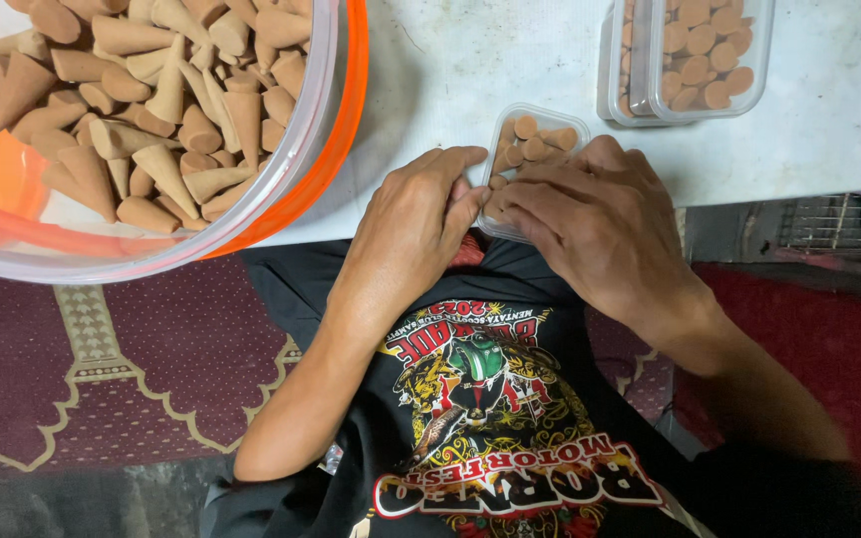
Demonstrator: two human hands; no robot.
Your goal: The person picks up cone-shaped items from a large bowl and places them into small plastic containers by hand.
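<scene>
my left hand and right hand meet over a small clear box at the near edge of the table. the box sits partly off that edge, and brown cones stand inside it, flat bases up. my right fingers lie curled across the near part of the box, pressing on the cones; my left fingertips are bunched against its left wall, touching the right hand. whether either hand pinches a single cone i cannot tell. at the far right of the table stands a filled box of the same kind. over the left corner sits a big clear tub with an orange rim, holding loose cones in a heap
</scene>
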